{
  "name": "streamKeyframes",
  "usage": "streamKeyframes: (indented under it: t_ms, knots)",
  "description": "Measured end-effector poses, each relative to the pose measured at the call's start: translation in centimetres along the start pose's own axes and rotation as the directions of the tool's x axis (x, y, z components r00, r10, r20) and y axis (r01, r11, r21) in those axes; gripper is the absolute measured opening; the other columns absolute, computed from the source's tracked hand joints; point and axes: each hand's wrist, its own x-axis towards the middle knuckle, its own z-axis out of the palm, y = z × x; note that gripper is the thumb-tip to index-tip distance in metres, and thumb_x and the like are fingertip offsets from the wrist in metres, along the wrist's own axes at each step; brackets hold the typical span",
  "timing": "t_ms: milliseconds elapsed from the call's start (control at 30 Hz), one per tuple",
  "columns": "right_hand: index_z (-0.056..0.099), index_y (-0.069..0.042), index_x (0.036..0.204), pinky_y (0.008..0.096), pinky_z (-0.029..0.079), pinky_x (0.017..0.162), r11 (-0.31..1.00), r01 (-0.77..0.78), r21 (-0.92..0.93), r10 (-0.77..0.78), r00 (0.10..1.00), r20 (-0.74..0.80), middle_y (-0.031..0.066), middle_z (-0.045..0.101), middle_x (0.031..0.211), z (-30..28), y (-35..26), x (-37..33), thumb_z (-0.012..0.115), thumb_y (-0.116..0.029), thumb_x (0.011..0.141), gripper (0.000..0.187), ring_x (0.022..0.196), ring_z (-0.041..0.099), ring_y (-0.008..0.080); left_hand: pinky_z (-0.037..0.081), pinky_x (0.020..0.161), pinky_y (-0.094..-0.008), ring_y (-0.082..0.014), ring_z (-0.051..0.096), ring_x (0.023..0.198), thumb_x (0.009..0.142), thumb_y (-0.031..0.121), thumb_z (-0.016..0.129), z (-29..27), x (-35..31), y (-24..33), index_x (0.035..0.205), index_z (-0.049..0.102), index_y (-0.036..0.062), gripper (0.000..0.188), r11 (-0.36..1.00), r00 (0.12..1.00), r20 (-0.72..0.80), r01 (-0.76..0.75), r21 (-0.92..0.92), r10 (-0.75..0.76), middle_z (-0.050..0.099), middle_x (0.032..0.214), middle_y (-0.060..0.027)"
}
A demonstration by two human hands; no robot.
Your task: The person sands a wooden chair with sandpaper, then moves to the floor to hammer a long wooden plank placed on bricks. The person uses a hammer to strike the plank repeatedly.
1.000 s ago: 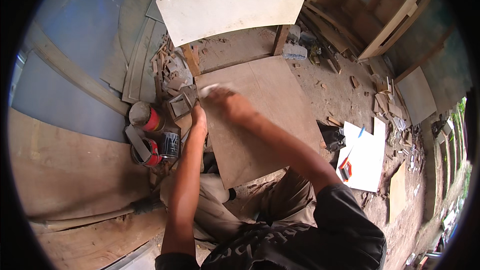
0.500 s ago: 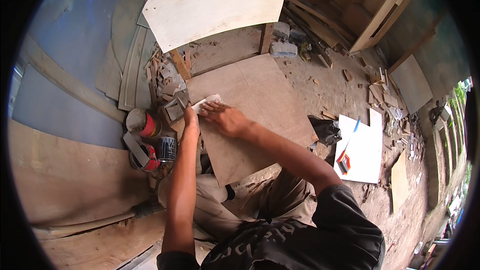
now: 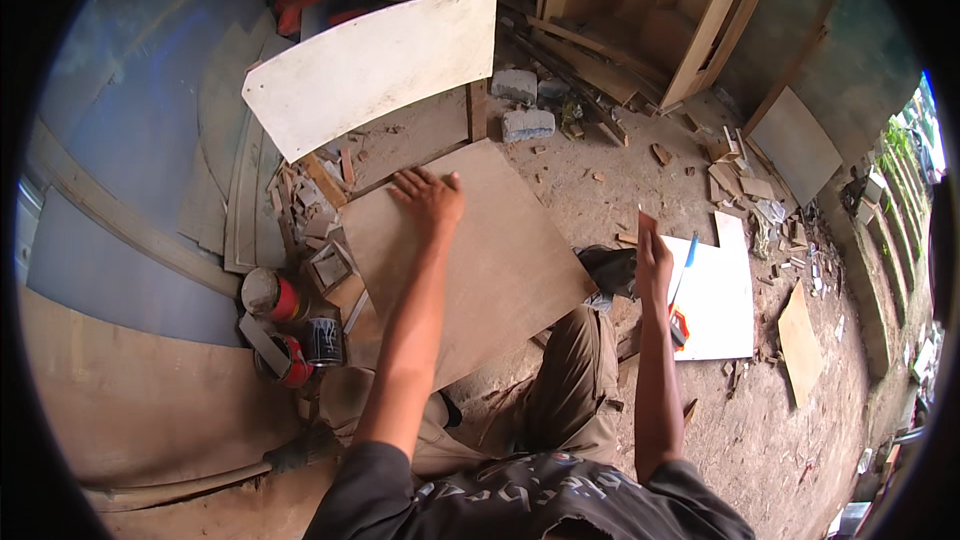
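A chair-like wooden piece stands in front of me, with a flat brown seat panel [image 3: 490,250] and a curved white backrest board [image 3: 375,65] fixed on posts. My left hand [image 3: 430,198] lies flat near the seat's far left part, its fingers spread toward the backrest. To the right, off the seat, my right hand [image 3: 655,265] is closed around a thin brown piece of sandpaper [image 3: 648,221], held upright. Beyond that hand, a handsaw [image 3: 680,328] with a red-orange handle rests on a white board [image 3: 722,305]; my right wrist partly covers it.
Paint cans [image 3: 322,340] stand left of the seat beside a small wooden box [image 3: 331,267] and wood scraps. Concrete blocks [image 3: 527,125] sit behind. Offcuts litter the floor at right. Panels [image 3: 120,270] lean on the left, and timber frames [image 3: 710,25] stand at the back.
Both hands were together on the sandpaper at the seat's left edge. The right hand has carried it off to the right; the left has moved onto the seat's far part. The view has shifted.
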Motion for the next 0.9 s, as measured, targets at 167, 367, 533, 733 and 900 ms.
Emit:
streamKeyframes:
  t_ms: [167, 367, 533, 733, 900]
  knots:
    - [0.064, 0.006, 0.113, 0.0244, 0.038, 0.058, 0.978, -0.202, 0.056, 0.204, 0.979, -0.02, -0.001, 0.057, 0.077, -8.9, 3.2, -5.0, 0.051, -0.028, 0.101, 0.039, 0.069, 0.046, 0.0078, 0.019, 0.117, -0.0493, -0.0329, 0.034, 0.139, 0.096, 0.059, 0.034, -0.3, -4.6, 13.6, 0.138, 0.048, 0.0053, 0.069, 0.43, 0.364, 0.242, -0.635, -0.642, 0.899, 0.038, 0.148, -0.0213]
    - [0.065, 0.006, 0.109, 0.0236, 0.048, 0.066, 0.936, -0.286, 0.203, 0.306, 0.949, -0.077, 0.0053, 0.066, 0.086, -12.6, 6.3, -6.5, 0.052, -0.028, 0.101, 0.037, 0.075, 0.058, 0.0092, 0.025, 0.115, -0.0461, -0.0322, 0.04, 0.135, 0.097, 0.045, 0.043, 2.7, 2.5, 7.2, 0.131, 0.056, 0.0033, 0.055, 0.804, 0.828, -0.369, -0.531, -0.267, 0.423, 0.049, 0.14, -0.0174]
    - [0.063, 0.008, 0.107, 0.0236, 0.046, 0.07, 0.94, -0.301, 0.158, 0.308, 0.951, -0.018, 0.0051, 0.066, 0.09, -8.8, 4.1, -5.5, 0.052, -0.029, 0.101, 0.039, 0.081, 0.055, 0.0091, 0.022, 0.116, -0.048, -0.0314, 0.032, 0.14, 0.097, 0.039, 0.048, 2.5, -2.7, 7.5, 0.137, 0.049, 0.0026, 0.054, 0.418, 0.505, -0.082, -0.785, -0.457, 0.859, 0.041, 0.148, -0.0142]
    - [0.061, 0.008, 0.112, 0.0238, 0.044, 0.073, 0.943, -0.134, 0.303, 0.097, 0.986, 0.135, 0.004, 0.063, 0.091, -3.0, -0.8, -5.5, 0.051, -0.029, 0.101, 0.04, 0.083, 0.053, 0.0094, 0.004, 0.117, -0.0559, -0.0374, 0.01, 0.147, 0.098, 0.052, 0.038, 2.7, 0.0, 2.8, 0.151, 0.018, -0.0005, 0.078, 0.908, 0.942, -0.164, -0.327, -0.261, 0.292, 0.01, 0.158, -0.0214]
    - [0.062, 0.006, 0.115, 0.0232, 0.044, 0.075, 0.945, -0.157, 0.286, 0.143, 0.987, 0.07, 0.0041, 0.064, 0.091, -5.1, 2.8, -6.1, 0.051, -0.033, 0.101, 0.043, 0.085, 0.055, 0.0083, 0.0, 0.118, -0.0526, -0.0345, 0.007, 0.148, 0.096, 0.064, 0.029, -1.7, -14.2, 7.3, 0.151, 0.021, 0.0015, 0.083, 0.45, 0.406, 0.212, -0.862, -0.234, 0.889, 0.01, 0.159, -0.0198]
